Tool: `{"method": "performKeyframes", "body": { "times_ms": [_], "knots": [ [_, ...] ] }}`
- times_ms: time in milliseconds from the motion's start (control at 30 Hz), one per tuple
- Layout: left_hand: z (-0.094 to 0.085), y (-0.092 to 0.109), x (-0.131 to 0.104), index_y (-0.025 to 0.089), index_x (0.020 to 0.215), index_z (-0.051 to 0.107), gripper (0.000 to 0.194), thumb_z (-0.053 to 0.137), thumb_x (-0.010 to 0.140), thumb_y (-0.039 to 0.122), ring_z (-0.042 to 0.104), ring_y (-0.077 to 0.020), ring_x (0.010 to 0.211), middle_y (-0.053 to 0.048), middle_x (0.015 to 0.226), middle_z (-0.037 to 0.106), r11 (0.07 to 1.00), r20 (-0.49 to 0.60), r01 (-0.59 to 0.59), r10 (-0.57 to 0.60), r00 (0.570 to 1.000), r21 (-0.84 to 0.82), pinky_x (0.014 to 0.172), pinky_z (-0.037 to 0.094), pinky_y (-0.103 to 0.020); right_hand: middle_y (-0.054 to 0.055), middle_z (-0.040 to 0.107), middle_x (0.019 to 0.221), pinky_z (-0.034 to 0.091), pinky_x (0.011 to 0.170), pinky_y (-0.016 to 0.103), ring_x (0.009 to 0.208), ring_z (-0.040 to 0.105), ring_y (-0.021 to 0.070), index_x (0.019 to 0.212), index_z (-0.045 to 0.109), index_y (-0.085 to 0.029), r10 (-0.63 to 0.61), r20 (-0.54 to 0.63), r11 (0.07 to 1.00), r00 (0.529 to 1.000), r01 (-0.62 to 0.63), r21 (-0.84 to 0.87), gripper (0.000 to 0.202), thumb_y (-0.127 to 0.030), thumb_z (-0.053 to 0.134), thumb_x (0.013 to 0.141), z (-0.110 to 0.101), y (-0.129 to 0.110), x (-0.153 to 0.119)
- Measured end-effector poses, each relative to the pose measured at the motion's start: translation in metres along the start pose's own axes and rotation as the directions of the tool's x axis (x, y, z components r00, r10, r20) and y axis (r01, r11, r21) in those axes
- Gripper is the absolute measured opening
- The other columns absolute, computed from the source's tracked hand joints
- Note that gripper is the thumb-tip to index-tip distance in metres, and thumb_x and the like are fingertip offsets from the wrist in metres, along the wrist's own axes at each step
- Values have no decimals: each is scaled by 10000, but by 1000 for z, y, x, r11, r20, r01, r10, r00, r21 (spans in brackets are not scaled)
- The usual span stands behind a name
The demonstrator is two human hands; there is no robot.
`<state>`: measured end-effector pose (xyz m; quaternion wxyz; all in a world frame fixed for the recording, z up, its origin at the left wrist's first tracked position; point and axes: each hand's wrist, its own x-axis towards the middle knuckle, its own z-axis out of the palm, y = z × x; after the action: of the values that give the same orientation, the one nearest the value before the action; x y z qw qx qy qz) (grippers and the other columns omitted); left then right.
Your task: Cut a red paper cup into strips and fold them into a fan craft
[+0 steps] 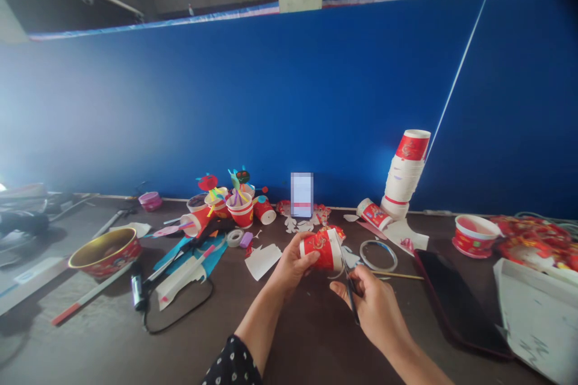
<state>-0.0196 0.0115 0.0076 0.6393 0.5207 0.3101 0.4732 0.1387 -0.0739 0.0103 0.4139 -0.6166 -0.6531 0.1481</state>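
Note:
My left hand is closed around a red paper cup, which lies on its side above the table with its pale rim toward the right. In my right hand is a pair of scissors, gripped by the handles with the blades pointing up. The blades are at the cup's rim end; whether they are cutting into the paper I cannot tell. Behind the cup, red and white paper scraps lie around a propped-up phone.
Decorated paper cups stand at the back left, near a gold-lined red bowl and a corded hot glue gun. On the right are a tall cup stack, a wire ring, a black tray and a white box.

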Motion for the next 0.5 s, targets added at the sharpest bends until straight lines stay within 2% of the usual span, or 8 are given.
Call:
{"method": "performKeyframes", "body": {
  "times_ms": [233, 367, 500],
  "knots": [
    [-1, 1, 0, 193, 1089, 463, 569, 732, 642, 417, 403, -49, 495, 28, 718, 531, 1000, 10, 14, -14, 1000, 1, 433, 266, -163, -54, 524, 454, 349, 426, 221, 403, 461, 113, 693, 487, -222, 43, 24, 999, 999, -43, 2, 332, -539, 546, 770, 2, 2, 1],
    [0, 1, 0, 182, 1062, 475, 547, 732, 644, 423, 392, -52, 488, 33, 689, 526, 1000, 47, -14, 13, 999, 25, 446, 267, -175, -57, 521, 460, 352, 442, 227, 414, 468, 119, 702, 490, -223, 37, -16, 999, 999, -38, -18, 333, -542, 575, 746, 2, 3, 3],
    [2, 0, -1, 175, 1033, 496, 538, 752, 623, 409, 460, -81, 549, 10, 740, 565, 999, 82, -22, 20, 996, 24, 500, 308, -190, -55, 522, 460, 343, 431, 226, 409, 457, 117, 700, 484, -223, 33, -17, 999, 999, -33, 2, 324, -531, 565, 758, 1, 4, 5]
  ]
}}
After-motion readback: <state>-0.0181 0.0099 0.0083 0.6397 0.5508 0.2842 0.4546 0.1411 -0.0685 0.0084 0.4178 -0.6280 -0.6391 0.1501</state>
